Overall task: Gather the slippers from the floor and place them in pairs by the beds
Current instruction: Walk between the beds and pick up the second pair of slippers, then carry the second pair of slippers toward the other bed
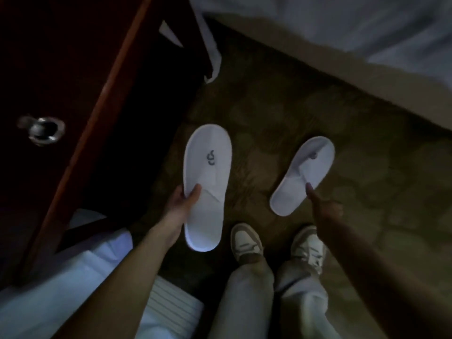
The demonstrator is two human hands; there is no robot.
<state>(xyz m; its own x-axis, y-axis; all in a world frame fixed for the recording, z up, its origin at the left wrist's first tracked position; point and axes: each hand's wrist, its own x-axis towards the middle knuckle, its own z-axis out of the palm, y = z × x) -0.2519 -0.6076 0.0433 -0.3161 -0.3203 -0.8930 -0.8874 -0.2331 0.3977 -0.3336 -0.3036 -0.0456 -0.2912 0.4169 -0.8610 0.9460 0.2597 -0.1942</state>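
Observation:
Two white slippers are in view over the dim patterned carpet. The left slipper (pixel 208 177) bears a small grey logo on its toe cover, and my left hand (pixel 182 201) grips its left edge with the thumb on top. The right slipper (pixel 303 172) is angled, toe pointing up and right, and my right hand (pixel 322 206) holds it at its right edge with the thumb pressed on the upper side. Whether either slipper touches the floor, I cannot tell.
A dark wooden nightstand (pixel 97 99) with a metal knob (pixel 41 129) stands at the left. White bedding (pixel 342 23) of one bed lies at the top right, more bedding (pixel 61 289) at the bottom left. My sneakers (pixel 247 243) stand on the carpet (pixel 367 192) below the slippers.

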